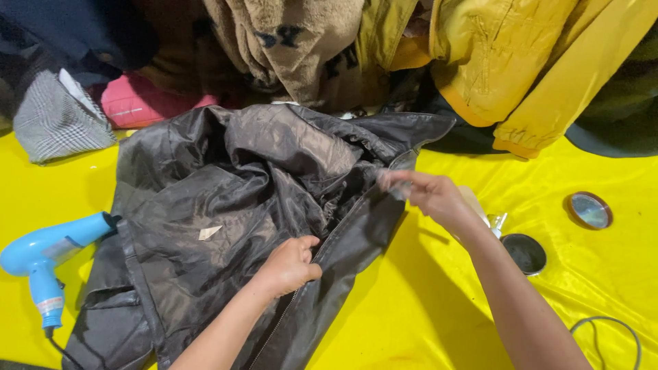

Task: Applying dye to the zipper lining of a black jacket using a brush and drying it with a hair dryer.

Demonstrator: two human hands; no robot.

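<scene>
A crinkled, glossy black jacket (233, 205) lies mid-frame on slick yellow sheeting (439, 301). The left hand (291, 264) pinches its zipper edge; the blurred right hand (425, 194) grips the collar edge.

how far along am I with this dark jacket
Done: the dark jacket lies spread open, lining up, on the yellow sheet. In hand: your left hand pinches the zipper edge and your right hand lifts it higher up. Left: the blue hair dryer and open tin lie untouched.
</scene>
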